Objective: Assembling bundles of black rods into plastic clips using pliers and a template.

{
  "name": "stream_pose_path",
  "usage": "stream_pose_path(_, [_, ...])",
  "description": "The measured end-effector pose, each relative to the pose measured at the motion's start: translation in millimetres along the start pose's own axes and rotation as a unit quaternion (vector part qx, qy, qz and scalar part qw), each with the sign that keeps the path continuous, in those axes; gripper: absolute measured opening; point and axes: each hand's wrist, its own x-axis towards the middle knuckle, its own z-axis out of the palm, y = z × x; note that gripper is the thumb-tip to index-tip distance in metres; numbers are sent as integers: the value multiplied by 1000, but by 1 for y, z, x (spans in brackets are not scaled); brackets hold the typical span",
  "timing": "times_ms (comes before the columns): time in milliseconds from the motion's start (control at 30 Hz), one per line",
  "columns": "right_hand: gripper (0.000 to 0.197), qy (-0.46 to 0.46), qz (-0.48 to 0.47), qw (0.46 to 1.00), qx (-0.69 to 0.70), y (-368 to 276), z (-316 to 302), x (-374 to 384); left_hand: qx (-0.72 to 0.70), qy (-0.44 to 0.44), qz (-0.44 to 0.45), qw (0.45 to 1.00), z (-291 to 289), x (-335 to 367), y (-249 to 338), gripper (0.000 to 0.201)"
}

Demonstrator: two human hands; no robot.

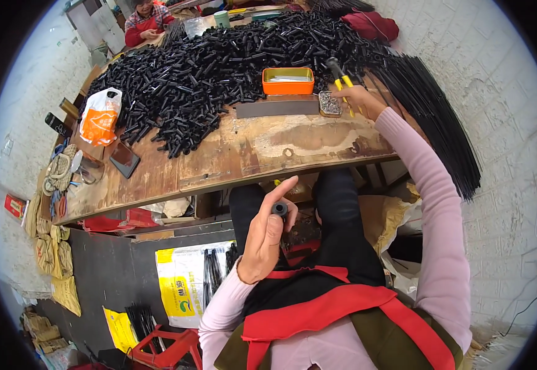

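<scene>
In front of my lap, below the table edge, my left hand is closed round a short black tube, seen end-on with a hole in its middle; the index finger stretches out past it. My right hand reaches over the table and holds pliers with yellow handles, their dark jaws pointing away. Right beside that hand stands a small clear box of tiny metal pieces. An orange tin with thin pale strips inside is just left of the pliers, and a flat grey bar lies before it.
A big heap of black tubes covers the far part of the wooden table. Long black rods overhang its right side. A phone, glass mug and plastic bag are at left. Another person sits across.
</scene>
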Motion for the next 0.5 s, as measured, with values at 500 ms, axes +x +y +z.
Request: stream_pose_path(500, [21,-217,-39,945,241,13,102,-212,4,-4,-29,1000,8,-1,-17,54])
